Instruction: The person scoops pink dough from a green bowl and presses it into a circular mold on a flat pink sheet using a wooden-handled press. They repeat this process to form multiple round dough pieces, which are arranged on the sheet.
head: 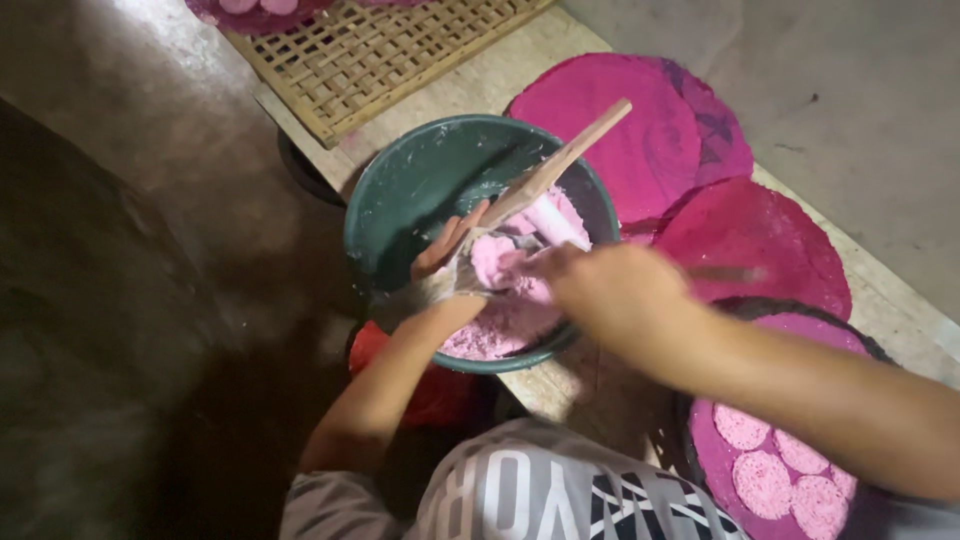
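A green bucket point(400, 175) stands in front of me, partly filled with crumbly pink dough point(500, 335). My left hand point(448, 262) is over the bucket, wrapped around a small round mould point(478, 280) packed with a lump of pink dough point(492, 258). My right hand point(605, 290) reaches in from the right, blurred, its fingertips pinched on that same lump. A wooden paddle point(565, 160) leans in the bucket, its handle pointing up to the right, just behind my left fingers.
Round pink mats point(620, 120) overlap on the wooden board to the right of the bucket. A dark round tray point(715, 460) at lower right carries several pink dough discs point(765, 482). A bamboo lattice tray point(370, 55) lies behind the bucket. Something red point(435, 398) sits under the bucket.
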